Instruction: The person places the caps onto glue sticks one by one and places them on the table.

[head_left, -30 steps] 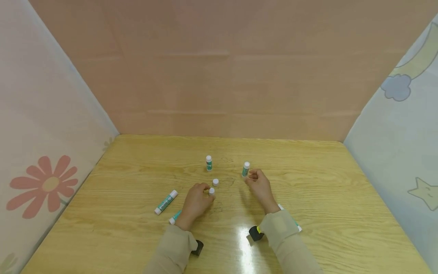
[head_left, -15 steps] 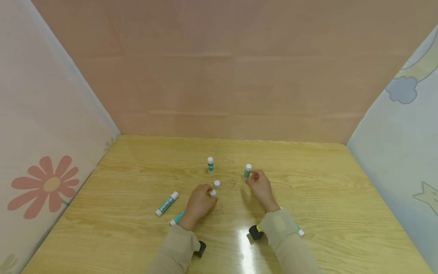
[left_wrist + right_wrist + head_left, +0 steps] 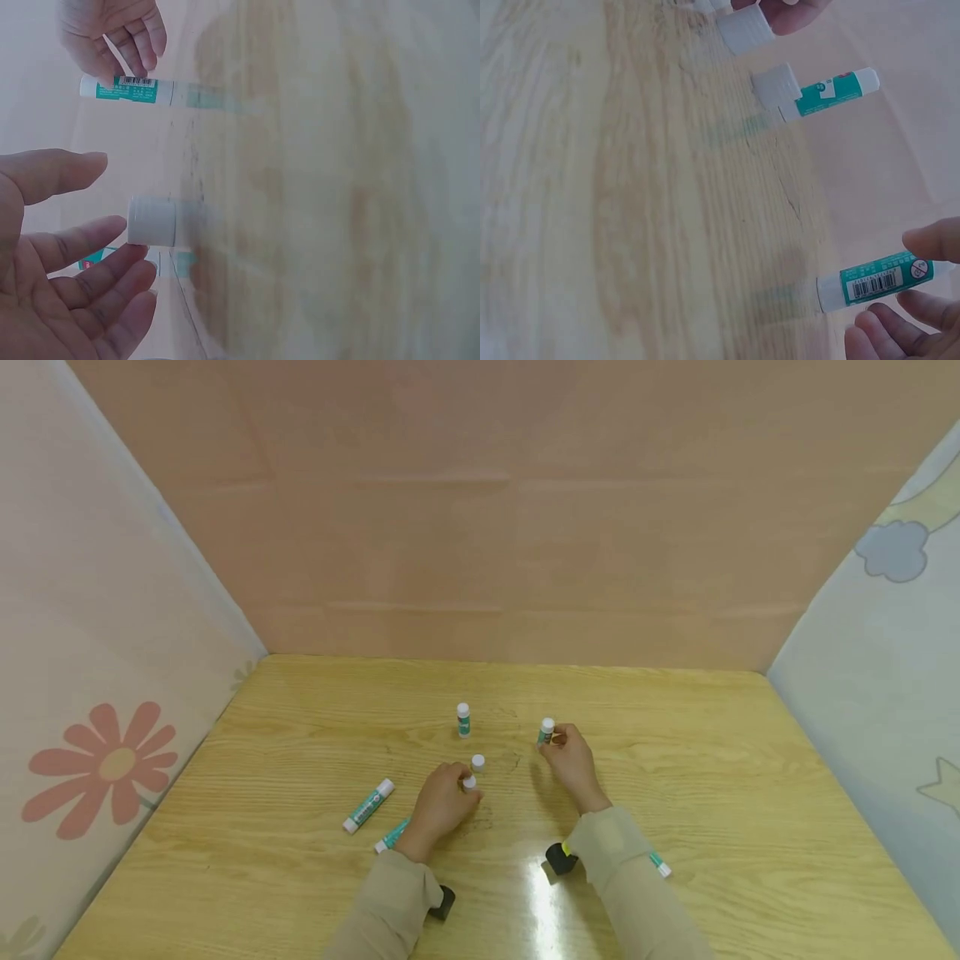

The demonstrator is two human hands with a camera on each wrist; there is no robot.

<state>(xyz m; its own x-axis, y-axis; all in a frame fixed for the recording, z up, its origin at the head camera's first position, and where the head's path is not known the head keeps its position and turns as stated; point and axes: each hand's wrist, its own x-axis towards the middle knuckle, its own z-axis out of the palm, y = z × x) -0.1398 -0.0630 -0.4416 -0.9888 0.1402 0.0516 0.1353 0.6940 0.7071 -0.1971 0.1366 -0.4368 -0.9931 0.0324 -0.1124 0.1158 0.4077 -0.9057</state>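
A teal-and-white glue stick (image 3: 546,732) stands upright on the table. My right hand (image 3: 574,767) pinches its lower part between thumb and fingers, which lie on either side of it in the right wrist view. A small white cap (image 3: 469,783) sits between the spread thumb and index finger of my left hand (image 3: 442,802). In the left wrist view those fingers are apart, beside a white cap (image 3: 152,220). Just beyond is a second white cap (image 3: 477,762), its ribbed side showing in the right wrist view. Another glue stick (image 3: 463,721) stands upright farther back.
One glue stick (image 3: 368,807) lies on the left of the wooden table (image 3: 300,735). Another lying glue stick (image 3: 393,836) is partly covered by my left wrist. The end of one more glue stick (image 3: 660,864) shows past my right sleeve. A pinkish-brown sheet (image 3: 510,543) rises behind the table.
My right hand has moved slightly forward around the upright glue stick, and its thumb now covers more of the lower end. The left hand has shifted only a little; both caps stay put.
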